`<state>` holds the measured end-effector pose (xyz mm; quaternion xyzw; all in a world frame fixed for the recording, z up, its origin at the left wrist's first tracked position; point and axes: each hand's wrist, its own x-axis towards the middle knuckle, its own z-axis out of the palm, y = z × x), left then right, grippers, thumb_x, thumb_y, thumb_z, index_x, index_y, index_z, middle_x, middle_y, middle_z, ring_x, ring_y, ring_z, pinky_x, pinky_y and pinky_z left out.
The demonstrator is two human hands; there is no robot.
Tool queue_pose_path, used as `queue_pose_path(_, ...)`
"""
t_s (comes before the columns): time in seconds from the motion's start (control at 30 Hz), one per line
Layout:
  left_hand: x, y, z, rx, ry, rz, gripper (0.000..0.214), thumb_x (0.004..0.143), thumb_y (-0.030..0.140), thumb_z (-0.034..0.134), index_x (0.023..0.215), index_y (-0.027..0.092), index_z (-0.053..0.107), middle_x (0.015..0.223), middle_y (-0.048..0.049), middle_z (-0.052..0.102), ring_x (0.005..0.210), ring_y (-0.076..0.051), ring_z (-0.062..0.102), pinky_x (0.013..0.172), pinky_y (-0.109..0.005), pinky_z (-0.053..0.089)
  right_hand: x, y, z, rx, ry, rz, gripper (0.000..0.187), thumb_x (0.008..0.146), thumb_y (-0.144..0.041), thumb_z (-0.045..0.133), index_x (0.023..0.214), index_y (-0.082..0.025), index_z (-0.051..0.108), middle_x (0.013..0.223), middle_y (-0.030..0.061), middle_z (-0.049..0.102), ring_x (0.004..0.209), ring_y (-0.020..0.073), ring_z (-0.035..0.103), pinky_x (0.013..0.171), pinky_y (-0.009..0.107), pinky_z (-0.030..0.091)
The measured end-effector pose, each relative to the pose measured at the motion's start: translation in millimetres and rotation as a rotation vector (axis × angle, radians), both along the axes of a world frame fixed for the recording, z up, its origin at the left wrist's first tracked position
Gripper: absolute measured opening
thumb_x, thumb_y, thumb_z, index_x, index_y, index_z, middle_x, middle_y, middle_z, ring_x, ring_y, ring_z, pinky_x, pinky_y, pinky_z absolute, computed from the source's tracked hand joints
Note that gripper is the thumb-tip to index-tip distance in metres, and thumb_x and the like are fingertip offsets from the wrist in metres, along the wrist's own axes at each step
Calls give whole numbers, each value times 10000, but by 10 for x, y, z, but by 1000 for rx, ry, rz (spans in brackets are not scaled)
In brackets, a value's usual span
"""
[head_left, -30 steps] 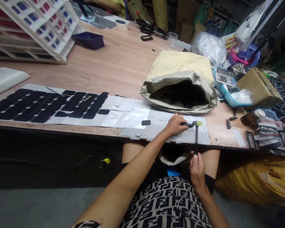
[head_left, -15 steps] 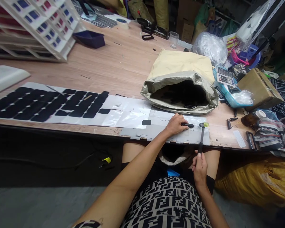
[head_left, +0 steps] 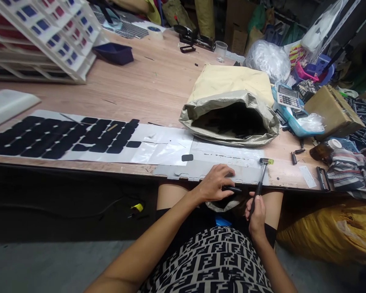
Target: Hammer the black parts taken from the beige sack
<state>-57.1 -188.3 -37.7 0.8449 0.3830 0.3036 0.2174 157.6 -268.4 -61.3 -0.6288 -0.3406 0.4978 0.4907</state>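
Observation:
My left hand [head_left: 216,182] is at the table's front edge, thumb and fingers loosely around a slim black piece [head_left: 233,189], whose kind I cannot make out. Below it, between my legs, is the mouth of a lined sack [head_left: 222,206]. In my right hand [head_left: 256,211], closed around the black grip, is a small mallet [head_left: 262,177] with a yellowish end; its head is over the grey sheet's right end. A large open sack [head_left: 228,101] with a dark inside lies beyond both hands, several dark pieces faintly visible in it.
Black rounded stickers [head_left: 51,136] cover a white sheet on the left. A white crate [head_left: 76,44] and a dark blue tray [head_left: 114,53] stand behind. On the right are a calculator [head_left: 288,97], a blue basket [head_left: 306,129], a cardboard box [head_left: 334,110] and a brown jar [head_left: 320,152].
My left hand has moved from the grey sheet toward me with the black piece, to above the lap sack. The mallet has tilted and its head shifted slightly right.

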Motion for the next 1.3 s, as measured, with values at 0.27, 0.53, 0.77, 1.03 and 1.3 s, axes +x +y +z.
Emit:
queue_pose_path(0.27, 23, 353, 98, -7, -77, 192, 235, 857, 429, 707, 935, 208, 731, 1004, -67, 693, 994, -238, 590, 943, -409, 459, 33, -1, -36, 0, -12, 26, 451, 933, -627, 456, 1073, -209, 549, 622, -91, 452, 402, 64, 379, 332, 171, 278)
queue_pose_path(0.53, -114, 1614, 206, -209, 77, 866, 244, 851, 345, 662, 1025, 187, 728, 1099, -127, 677, 1097, -316, 592, 905, -395, 499, 29, 4, -7, -7, -27, 28, 498, 914, -673, 457, 1051, -204, 558, 619, -88, 454, 402, 60, 375, 339, 175, 288)
queue_pose_path(0.77, -176, 1752, 176, -494, 79, 935, 281, 757, 378, 747, 966, 190, 750, 983, -104, 731, 1001, -298, 658, 841, -356, 509, 35, 2, -15, -11, -36, 31, 488, 908, -674, 456, 1031, -212, 549, 617, -88, 449, 394, 62, 374, 331, 178, 272)
queue_pose_path(1.03, 11, 1055, 157, 42, -195, 554, 145, 836, 317, 727, 905, 190, 710, 890, -36, 676, 881, -206, 571, 847, -341, 466, 39, 2, -50, 13, -60, 51, 484, 919, -670, 443, 1029, -211, 549, 620, -85, 450, 407, 63, 380, 352, 186, 300)
queue_pose_path(1.3, 327, 861, -140, -100, -124, 263, 121, 791, 288, 776, 878, 211, 744, 823, -29, 656, 863, -214, 538, 807, -348, 453, 73, -7, 18, 2, -140, 60, 461, 937, -633, 439, 1032, -204, 578, 602, -79, 440, 403, 70, 362, 356, 196, 291)
